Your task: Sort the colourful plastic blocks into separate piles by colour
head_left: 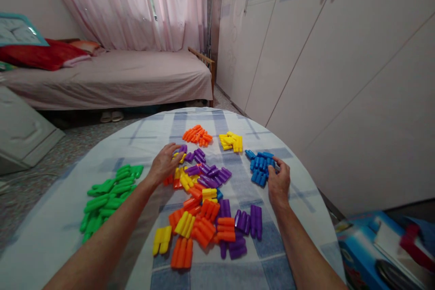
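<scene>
Our left hand (165, 161) curves half-open at purple pieces (199, 156), our right hand (280, 180) at blue pieces (261, 163); we cannot tell if either grips. A wardrobe (340, 77) flanks our table (142, 138).

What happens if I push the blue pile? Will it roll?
The blue pile would probably spread apart, since it looks like many separate pieces. Their shine suggests smooth, maybe slippery plastic. They probably wouldn't roll far: they look like short bars joined side by side.
</scene>
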### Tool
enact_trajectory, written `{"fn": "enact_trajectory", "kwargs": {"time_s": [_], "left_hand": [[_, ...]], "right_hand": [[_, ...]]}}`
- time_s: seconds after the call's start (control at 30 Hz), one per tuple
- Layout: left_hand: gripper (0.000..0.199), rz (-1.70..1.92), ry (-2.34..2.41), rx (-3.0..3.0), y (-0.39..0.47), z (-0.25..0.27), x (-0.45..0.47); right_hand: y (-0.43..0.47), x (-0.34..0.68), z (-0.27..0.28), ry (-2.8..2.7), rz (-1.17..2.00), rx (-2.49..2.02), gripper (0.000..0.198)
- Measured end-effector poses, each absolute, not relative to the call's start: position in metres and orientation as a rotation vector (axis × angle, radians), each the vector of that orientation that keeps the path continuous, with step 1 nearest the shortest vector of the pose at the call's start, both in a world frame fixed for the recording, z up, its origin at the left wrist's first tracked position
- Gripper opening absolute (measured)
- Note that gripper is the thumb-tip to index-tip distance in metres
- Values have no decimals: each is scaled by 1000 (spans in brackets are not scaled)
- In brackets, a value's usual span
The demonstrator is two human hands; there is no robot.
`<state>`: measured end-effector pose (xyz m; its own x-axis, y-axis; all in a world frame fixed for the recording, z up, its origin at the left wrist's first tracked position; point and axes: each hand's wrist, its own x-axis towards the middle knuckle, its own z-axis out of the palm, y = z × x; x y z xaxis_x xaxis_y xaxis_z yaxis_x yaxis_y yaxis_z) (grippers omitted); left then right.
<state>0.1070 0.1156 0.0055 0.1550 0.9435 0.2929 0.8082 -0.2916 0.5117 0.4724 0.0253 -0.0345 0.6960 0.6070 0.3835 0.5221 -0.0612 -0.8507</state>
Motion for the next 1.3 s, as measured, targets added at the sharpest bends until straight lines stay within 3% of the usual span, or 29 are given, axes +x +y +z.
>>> {"fn": "enact_trajectory", "kwargs": {"time_s": [0.33,0.6,0.87,1.3], "left_hand": [[44,743,1556,2253,131,-8,121],[39,737,1307,2171,81,6,131],[41,869,1487,2167,91,14,148],[32,631,1442,2220,81,14,164]], "right_hand": [[25,475,-34,-922,70,-1713,44],[25,473,-34,-933,67,-1726,44],[25,474,-35,-924,77,-1728,44],[25,472,-34,-972,78,-1715,43]]}}
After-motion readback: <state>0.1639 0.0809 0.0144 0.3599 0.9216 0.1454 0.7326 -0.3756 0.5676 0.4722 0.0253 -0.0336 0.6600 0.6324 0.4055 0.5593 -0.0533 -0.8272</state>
